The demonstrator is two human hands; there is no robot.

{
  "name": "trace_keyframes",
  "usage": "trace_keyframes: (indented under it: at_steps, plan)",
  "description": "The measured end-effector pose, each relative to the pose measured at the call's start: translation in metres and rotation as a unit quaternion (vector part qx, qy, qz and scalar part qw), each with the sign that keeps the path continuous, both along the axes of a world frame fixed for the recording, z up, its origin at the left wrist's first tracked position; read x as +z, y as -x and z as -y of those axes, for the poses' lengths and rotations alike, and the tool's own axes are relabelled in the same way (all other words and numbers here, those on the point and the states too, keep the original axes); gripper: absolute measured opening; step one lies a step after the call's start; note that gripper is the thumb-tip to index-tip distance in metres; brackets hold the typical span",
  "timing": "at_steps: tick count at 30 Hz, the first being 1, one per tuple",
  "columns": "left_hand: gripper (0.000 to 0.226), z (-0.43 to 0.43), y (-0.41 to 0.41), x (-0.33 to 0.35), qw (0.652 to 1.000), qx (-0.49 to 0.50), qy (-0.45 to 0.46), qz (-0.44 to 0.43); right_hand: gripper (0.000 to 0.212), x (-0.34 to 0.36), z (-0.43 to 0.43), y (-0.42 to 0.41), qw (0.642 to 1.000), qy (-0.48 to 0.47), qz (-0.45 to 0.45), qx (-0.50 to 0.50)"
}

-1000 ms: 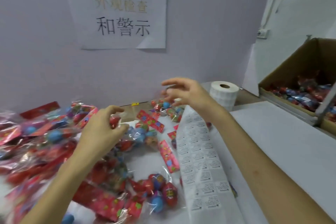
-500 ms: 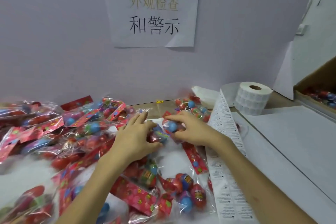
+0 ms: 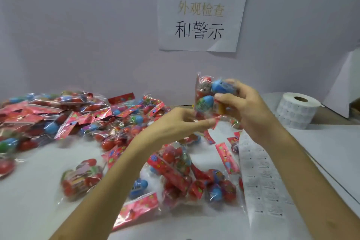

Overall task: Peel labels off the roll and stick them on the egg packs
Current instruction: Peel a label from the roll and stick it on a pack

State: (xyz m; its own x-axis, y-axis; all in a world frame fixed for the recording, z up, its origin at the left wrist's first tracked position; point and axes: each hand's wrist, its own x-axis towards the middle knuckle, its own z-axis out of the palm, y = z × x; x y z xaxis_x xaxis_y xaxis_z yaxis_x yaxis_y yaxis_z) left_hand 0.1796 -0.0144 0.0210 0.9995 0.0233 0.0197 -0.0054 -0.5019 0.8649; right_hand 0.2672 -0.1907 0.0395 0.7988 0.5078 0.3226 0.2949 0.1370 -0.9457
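We hold one pack [image 3: 209,93] up off the bench [image 3: 29,206], right grip [image 3: 247,111] curled round its eggs and left grip [image 3: 181,124] pinching its lower red edge, probably to pull the film flat for a label. The label strip [image 3: 261,173] runs from the roll [image 3: 298,112] along our right forearm, within easy reach. We see no label in either grip.

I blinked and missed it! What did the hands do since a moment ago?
Both hands lifted one egg pack up off the table: the right hand grips it, the left hand pinches its bottom edge. The label roll and label strip stayed put.
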Motion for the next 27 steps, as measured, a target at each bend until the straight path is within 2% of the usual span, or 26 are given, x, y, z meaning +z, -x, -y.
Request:
trace_keyframes:
  at_steps: [4, 7, 11, 14, 19, 24, 27]
  plan:
    - [0.051, -0.004, 0.025, -0.011, 0.971, 0.017, 0.237, 0.013, 0.026, -0.022, 0.001, 0.027, 0.993, -0.08, -0.083, 0.021]
    - [0.045, -0.005, 0.045, -0.024, 0.942, 0.063, 0.327, 0.053, 0.036, -0.04, 0.001, 0.046, 0.995, -0.045, -0.088, 0.033]
    - [0.017, -0.003, 0.062, -0.041, 0.924, 0.162, 0.317, 0.142, 0.045, -0.058, -0.002, 0.063, 0.988, -0.006, -0.114, 0.103]
    - [0.009, 0.003, 0.069, -0.055, 0.923, 0.193, 0.282, 0.18, 0.038, -0.067, -0.003, 0.07, 0.991, 0.058, -0.068, 0.095]
    - [0.012, 0.012, 0.072, -0.067, 0.921, 0.21, 0.26, 0.197, 0.021, -0.076, -0.001, 0.076, 0.994, 0.084, -0.034, 0.058]
    - [0.016, 0.014, 0.073, -0.066, 0.928, 0.205, 0.226, 0.212, 0.028, -0.08, 0.0, 0.072, 0.995, 0.063, -0.048, 0.062]
    - [0.014, 0.016, 0.072, -0.068, 0.934, 0.197, 0.186, 0.231, 0.018, -0.082, 0.0, 0.07, 0.997, 0.032, -0.051, 0.045]
